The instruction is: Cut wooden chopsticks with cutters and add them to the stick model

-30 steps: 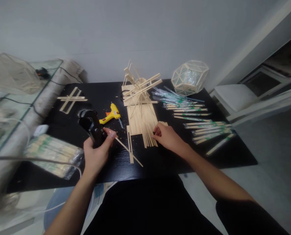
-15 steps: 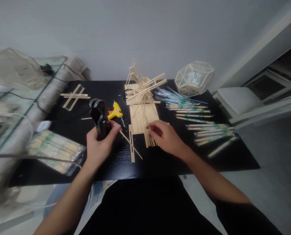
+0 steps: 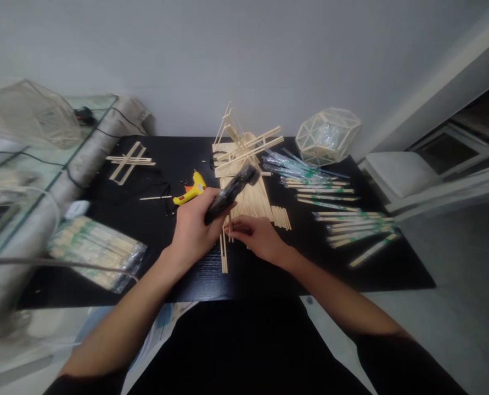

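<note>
My left hand [image 3: 192, 225] is closed around a black hand tool [image 3: 234, 192], whose head points up and to the right; its exact kind is unclear. Fingers pinched, my right hand [image 3: 263, 238] holds a thin wooden stick [image 3: 230, 235] just below the tool. Behind both hands lies a flat panel of sticks laid side by side [image 3: 252, 200]. It reaches the base of a wooden stick model with crossed blades [image 3: 260, 148]. A narrow frame of joined sticks [image 3: 224, 258] lies under and in front of the hands.
A yellow glue gun [image 3: 192, 189] lies left of the panel. Wrapped chopsticks [image 3: 359, 225] spread over the right side, with a bagged bundle [image 3: 98, 249] at left. A crossed stick frame [image 3: 131, 162] and a polyhedral stick frame [image 3: 329, 134] stand farther back.
My left hand has moved right with the black tool, now tilted over the panel. My right hand has come left and nearer me. The long stick at my left hand no longer shows.
</note>
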`<action>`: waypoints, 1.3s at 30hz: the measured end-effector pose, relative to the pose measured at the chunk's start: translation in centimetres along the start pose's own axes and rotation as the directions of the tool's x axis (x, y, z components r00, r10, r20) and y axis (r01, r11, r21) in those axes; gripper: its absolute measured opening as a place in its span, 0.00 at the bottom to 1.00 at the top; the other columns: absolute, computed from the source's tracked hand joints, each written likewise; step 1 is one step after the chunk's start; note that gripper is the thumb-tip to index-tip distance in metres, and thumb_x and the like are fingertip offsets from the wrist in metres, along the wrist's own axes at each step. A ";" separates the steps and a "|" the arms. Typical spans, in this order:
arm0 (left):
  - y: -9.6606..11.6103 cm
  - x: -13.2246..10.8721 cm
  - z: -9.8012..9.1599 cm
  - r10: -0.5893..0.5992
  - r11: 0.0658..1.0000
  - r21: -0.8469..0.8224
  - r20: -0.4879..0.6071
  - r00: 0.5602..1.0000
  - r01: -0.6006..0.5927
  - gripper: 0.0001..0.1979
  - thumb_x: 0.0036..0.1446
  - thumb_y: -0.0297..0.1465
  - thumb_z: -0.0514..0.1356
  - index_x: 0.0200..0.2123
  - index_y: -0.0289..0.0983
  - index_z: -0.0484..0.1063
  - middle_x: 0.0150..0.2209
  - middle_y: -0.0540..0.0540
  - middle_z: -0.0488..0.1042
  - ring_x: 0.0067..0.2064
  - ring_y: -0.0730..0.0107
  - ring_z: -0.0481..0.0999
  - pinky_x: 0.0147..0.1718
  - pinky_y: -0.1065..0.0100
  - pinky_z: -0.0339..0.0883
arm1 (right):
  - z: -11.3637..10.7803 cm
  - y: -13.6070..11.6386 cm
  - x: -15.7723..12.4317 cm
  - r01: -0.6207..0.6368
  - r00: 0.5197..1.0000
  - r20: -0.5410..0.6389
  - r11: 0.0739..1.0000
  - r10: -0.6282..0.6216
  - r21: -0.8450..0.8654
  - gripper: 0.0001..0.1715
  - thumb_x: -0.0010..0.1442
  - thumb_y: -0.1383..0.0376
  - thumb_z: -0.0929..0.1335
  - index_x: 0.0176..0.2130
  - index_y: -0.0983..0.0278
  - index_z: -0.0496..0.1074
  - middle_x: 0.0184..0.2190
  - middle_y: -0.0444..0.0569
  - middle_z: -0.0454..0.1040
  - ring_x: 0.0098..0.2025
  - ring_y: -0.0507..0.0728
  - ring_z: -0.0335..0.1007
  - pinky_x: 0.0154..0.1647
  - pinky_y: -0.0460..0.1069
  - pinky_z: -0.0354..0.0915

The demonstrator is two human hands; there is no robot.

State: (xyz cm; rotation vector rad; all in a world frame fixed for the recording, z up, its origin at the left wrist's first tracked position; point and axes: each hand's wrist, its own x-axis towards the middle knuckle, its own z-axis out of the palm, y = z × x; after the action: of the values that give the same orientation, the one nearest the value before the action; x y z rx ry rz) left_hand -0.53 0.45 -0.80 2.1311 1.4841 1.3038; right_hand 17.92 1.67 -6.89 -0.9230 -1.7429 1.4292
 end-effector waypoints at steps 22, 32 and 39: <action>-0.5 -3.3 0.9 -0.216 0.910 -0.335 0.126 0.968 0.246 0.07 0.56 0.33 0.71 0.37 0.39 0.78 0.38 0.47 0.83 0.40 0.66 0.83 0.44 0.64 0.77 | 0.0 0.8 -0.7 0.109 0.993 -0.026 0.961 -0.119 -0.255 0.08 0.67 0.60 0.72 0.42 0.61 0.80 0.37 0.45 0.83 0.38 0.55 0.79 0.43 0.50 0.71; -0.9 -3.9 1.7 -0.278 0.890 -0.360 0.061 0.959 0.281 0.10 0.54 0.36 0.72 0.35 0.38 0.78 0.37 0.47 0.83 0.39 0.65 0.83 0.45 0.62 0.79 | -0.1 1.3 -0.7 0.193 0.979 0.001 0.935 -0.202 -0.297 0.12 0.70 0.58 0.69 0.44 0.62 0.80 0.38 0.48 0.83 0.39 0.56 0.79 0.43 0.50 0.70; -0.8 -4.2 2.3 -0.331 0.844 -0.437 0.029 0.943 0.310 0.11 0.54 0.34 0.72 0.37 0.37 0.78 0.38 0.46 0.84 0.40 0.63 0.84 0.46 0.60 0.80 | -0.2 1.4 -0.4 0.212 0.974 0.002 0.915 -0.225 -0.344 0.11 0.70 0.59 0.69 0.42 0.63 0.80 0.36 0.48 0.82 0.36 0.55 0.78 0.41 0.49 0.69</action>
State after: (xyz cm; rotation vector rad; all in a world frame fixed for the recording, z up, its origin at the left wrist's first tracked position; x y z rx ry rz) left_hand 0.32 -2.05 -4.84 1.5046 1.3334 1.4036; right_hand 18.42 1.56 -8.28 -0.8886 -2.0342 0.9757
